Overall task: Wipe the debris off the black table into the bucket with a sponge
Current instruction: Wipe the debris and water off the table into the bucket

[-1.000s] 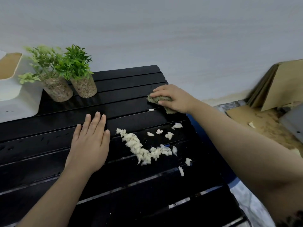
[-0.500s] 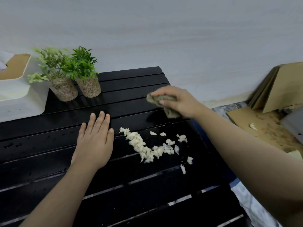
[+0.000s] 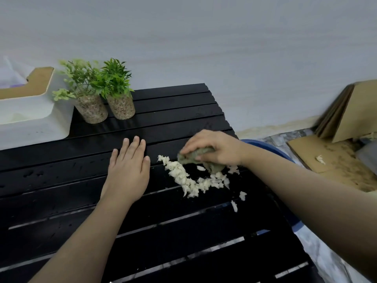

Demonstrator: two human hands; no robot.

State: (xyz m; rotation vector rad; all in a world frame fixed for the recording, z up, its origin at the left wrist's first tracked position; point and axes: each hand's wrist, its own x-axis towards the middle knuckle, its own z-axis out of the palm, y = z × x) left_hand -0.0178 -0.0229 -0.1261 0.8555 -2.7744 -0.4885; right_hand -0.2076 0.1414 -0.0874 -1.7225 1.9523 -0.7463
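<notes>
Looking down from the head camera, I see the right hand (image 3: 216, 149) with its fingers curled round a green sponge (image 3: 201, 158). The sponge is down on the black table (image 3: 173, 111), at the far side of a pile of white crumbs (image 3: 183, 178). The left hand (image 3: 127, 172) lies flat on the table with straight fingers, holding nothing, just left of the crumbs. The rim of a blue bucket (image 3: 263, 145) shows past the table's right edge. Two potted plants (image 3: 91, 107) stand at the back.

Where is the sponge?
In the head view, right of centre, the sponge is gripped by the right hand on the black table, beside the white debris.
</notes>
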